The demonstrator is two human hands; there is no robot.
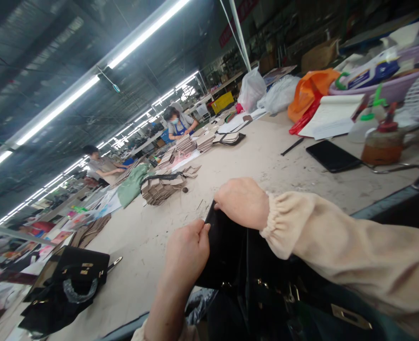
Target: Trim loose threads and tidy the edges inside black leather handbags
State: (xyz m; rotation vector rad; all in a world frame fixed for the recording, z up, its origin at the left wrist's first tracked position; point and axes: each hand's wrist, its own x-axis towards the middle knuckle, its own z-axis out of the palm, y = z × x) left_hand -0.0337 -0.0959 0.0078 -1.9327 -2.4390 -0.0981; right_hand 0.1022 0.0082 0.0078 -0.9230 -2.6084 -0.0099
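Note:
A black bag [227,251] with gold-coloured metal fittings lies at the near edge of the table, low in the view. My left hand [188,251] pinches its upper edge at the left, thumb and fingers pressed together. Farther along the same edge, my right hand [243,201] is curled over the black material, most of its fingertips hidden beneath. A gold-coloured plate [351,316] with a slot shows on the dark material at the lower right. Clear plastic wrap [199,303] hangs beside my left wrist.
Another black bag [83,270] stands at the left. Stacked brown pieces [163,188] lie mid-table. A phone [333,155], a bottle of brown liquid [383,144] and a purple basin [405,85] are at the right. Two people [177,124] work farther back.

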